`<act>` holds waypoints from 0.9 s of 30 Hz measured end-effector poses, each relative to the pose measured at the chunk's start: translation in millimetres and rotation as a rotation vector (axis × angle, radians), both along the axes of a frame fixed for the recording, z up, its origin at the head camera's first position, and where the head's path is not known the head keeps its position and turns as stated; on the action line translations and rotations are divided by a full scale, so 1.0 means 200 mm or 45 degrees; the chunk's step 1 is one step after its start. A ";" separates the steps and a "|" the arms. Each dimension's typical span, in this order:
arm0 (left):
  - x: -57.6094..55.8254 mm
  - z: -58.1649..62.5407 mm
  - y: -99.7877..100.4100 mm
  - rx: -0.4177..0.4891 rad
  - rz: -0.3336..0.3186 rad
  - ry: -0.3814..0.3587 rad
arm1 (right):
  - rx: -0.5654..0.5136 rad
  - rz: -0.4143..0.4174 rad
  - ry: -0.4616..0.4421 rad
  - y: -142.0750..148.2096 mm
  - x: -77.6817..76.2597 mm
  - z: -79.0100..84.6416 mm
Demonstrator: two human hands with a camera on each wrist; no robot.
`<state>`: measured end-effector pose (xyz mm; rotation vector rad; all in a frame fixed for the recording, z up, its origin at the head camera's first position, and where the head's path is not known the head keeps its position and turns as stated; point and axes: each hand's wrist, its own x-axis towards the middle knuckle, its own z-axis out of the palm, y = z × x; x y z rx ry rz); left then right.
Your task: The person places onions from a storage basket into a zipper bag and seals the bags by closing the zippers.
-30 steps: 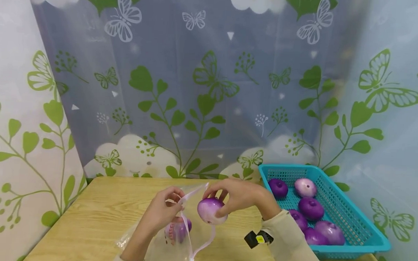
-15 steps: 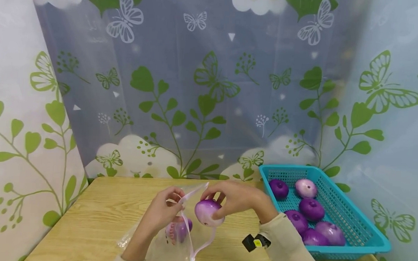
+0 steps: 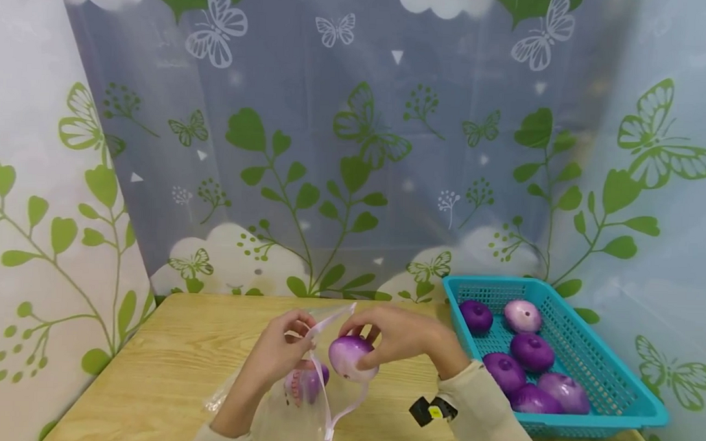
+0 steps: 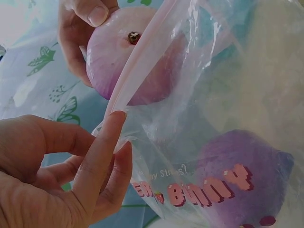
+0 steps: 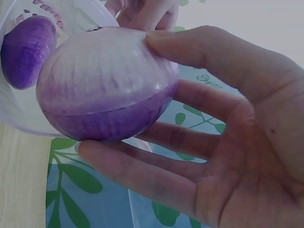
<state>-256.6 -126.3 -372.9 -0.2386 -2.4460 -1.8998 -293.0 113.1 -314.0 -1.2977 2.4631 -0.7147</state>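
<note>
My left hand (image 3: 280,348) pinches the edge of a clear zip bag (image 3: 276,419) with a pale pink zip strip and pink lettering. Inside the bag lies one purple onion (image 4: 242,175), seen through the plastic in the left wrist view. My right hand (image 3: 398,335) grips a second onion (image 5: 107,85), white on top and purple below, between thumb and fingers. That onion is at the bag's mouth, which hangs open; in the left wrist view part of it shows behind the zip strip.
A turquoise plastic basket (image 3: 611,362) stands at the right of the wooden table (image 3: 173,344), holding several purple onions (image 3: 532,352). A patterned cloth (image 3: 297,147) with butterflies and leaves hangs behind and at both sides.
The onion in my right hand has shifted slightly left, closer to the bag's mouth. My left hand keeps its pinch on the bag. The head view has turned a little.
</note>
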 end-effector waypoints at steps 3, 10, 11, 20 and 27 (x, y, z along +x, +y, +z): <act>0.00 0.00 0.00 0.000 0.008 0.000 | -0.008 0.005 -0.003 -0.01 0.00 -0.01; 0.01 0.01 0.01 0.014 0.039 -0.002 | 0.029 -0.045 -0.003 -0.04 0.02 -0.03; 0.01 0.01 0.01 0.017 0.044 -0.002 | 0.035 -0.061 -0.011 -0.04 0.02 -0.04; 0.02 0.01 0.02 0.032 0.076 0.009 | 0.082 -0.109 -0.014 -0.07 0.02 -0.08; 0.02 0.01 0.02 0.061 0.085 0.006 | 0.096 -0.115 0.011 -0.08 0.02 -0.08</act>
